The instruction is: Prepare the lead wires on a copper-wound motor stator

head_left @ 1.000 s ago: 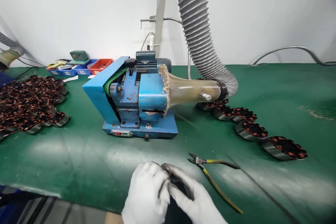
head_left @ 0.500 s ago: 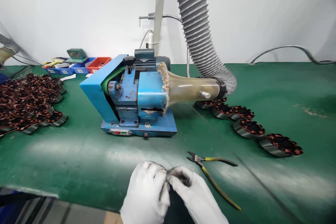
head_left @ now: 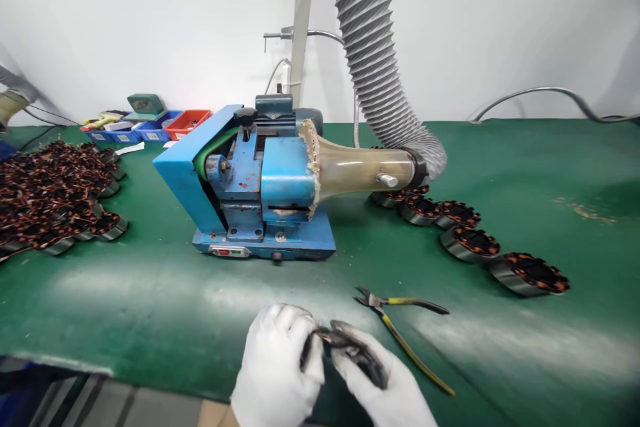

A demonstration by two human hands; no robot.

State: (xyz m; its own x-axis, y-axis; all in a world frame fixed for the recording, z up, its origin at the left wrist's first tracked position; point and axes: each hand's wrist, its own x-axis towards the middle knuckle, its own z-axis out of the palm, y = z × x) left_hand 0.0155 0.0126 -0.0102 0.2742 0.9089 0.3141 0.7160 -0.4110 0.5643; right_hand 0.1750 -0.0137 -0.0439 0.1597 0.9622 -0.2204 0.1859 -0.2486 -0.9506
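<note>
Head view: a small dark ring-shaped part (head_left: 350, 350), likely a wound stator like the others on the tabletop (head_left: 150, 293), is held at the near edge between both gloved hands. Left hand (head_left: 277, 367) is closed on its left side; right hand (head_left: 385, 387) is curled over its right side, fingers (head_left: 370, 367) darkened with grime. Exact contact points can't be told, as the part is mostly covered. Judgement: both grips are best kept on the outer ring, clear of the copper windings, with the part held low over the tabletop. Pliers (head_left: 400, 327) lie just right of the hands, within reach. Blue machine (head_left: 260, 193) with suction hose (head_left: 380, 67) sits behind. A row of stators (head_left: 470, 230) is laid right, a pile of stators (head_left: 55, 193) left.
</note>
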